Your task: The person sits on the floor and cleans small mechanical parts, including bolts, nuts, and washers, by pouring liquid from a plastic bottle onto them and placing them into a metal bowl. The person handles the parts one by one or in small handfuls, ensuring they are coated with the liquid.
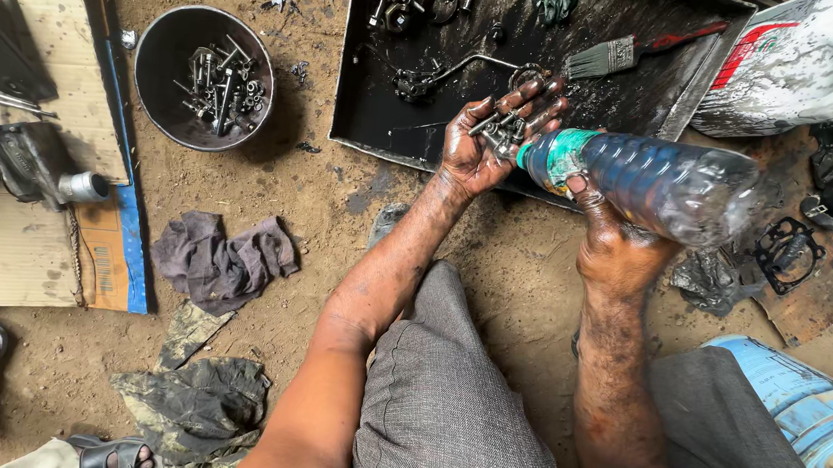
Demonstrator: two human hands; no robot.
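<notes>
My left hand (489, 140) is cupped palm up over the near edge of a black metal tray (374, 122), holding several small bolts and metal parts (501, 131). My right hand (619, 246) grips a clear plastic bottle (667, 183) with dark liquid, tipped on its side. The bottle's green-taped neck (553, 158) points at the parts in my left palm. Both hands are black with grease.
A paintbrush (626, 52), a bent rod and loose parts lie in the tray. A round bowl of bolts (205, 74) sits at the left, with rags (222, 259) on the dirt, cardboard (45, 156) and engine parts. A gasket (785, 251) lies at the right; a blue drum (798, 404) stands near my knee.
</notes>
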